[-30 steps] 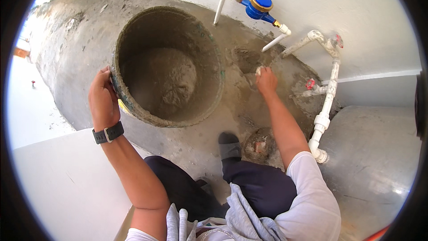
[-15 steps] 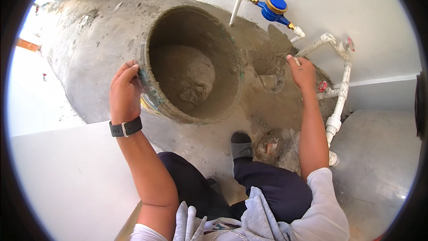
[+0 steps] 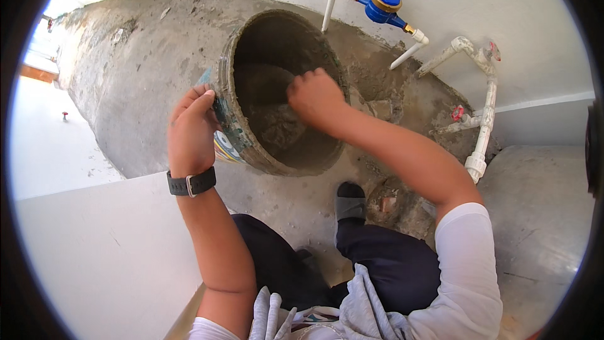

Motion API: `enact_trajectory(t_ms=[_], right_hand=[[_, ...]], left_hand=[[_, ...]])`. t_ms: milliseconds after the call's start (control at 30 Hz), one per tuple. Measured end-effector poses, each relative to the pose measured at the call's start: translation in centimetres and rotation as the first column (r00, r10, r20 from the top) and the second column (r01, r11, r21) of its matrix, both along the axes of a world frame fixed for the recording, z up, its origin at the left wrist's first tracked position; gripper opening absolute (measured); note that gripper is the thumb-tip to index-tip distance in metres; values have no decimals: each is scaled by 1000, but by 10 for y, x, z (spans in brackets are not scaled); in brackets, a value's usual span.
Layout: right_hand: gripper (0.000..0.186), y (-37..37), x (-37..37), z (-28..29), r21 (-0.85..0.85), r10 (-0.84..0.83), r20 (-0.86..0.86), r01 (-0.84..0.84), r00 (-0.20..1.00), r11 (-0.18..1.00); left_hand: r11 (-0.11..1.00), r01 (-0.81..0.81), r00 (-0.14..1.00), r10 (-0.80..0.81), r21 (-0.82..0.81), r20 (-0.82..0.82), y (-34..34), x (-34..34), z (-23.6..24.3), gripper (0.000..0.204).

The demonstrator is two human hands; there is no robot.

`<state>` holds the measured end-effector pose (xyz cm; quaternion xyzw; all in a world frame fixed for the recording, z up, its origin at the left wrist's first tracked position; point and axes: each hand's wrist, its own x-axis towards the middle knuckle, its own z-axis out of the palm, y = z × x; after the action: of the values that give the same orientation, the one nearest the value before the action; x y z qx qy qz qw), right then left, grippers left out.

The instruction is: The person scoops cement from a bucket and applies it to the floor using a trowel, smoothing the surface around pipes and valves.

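Note:
A large bucket (image 3: pixel 236 127), crusted with grey cement, tilts toward me with its mouth facing up and right. My left hand (image 3: pixel 193 132), a black watch on its wrist, grips the left side of the rim. Wet grey mortar (image 3: pixel 277 129) lies at the bottom inside. Over the bucket's mouth is my right hand (image 3: pixel 318 101), its fingers curled closed. The trowel in it, glimpsed half a second ago, is now hidden behind the hand and in the bucket's shade.
At the wall, a blue water meter (image 3: pixel 382 5) joins white pipes. A white pipe (image 3: pixel 484 119) with red valve handles (image 3: pixel 458 113) stands at right, by a rounded grey metal surface (image 3: pixel 535 214). A low white wall (image 3: pixel 100 252) is left. My sandalled foot (image 3: pixel 350 204) is near broken concrete (image 3: pixel 390 208).
My right hand has swung left from the wet mortar patch near the pipes to the bucket's mouth. My left hand and the bucket have shifted slightly right, with the bucket tilted a little more.

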<state>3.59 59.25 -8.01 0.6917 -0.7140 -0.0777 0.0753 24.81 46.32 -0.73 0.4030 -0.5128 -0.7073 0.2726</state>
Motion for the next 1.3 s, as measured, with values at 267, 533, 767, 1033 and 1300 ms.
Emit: enact_trajectory(t_ms=[267,533,767,1033,1300], right_hand=[[20,-23,10,-21,272,92,347,-194,933,942],[33,-19,-12,2,326,-82,538,-117,839,938],[38,10,-44,6,315,-155,559,-35,814,949],[42,41,-94,51,240,-285,611,170,739,956],[39,92,-179,69,202,-415,657,384,630,901]], left_hand=[[1000,24,995,-24,2,-95,0,-1,0,30],[1000,-14,995,13,-8,-99,4,-5,6,30],[1000,15,995,-16,-13,-94,12,-18,6,28],[999,-25,999,24,-24,-43,22,-34,-1,27],[995,-97,993,97,10,-68,2,-27,-5,22]])
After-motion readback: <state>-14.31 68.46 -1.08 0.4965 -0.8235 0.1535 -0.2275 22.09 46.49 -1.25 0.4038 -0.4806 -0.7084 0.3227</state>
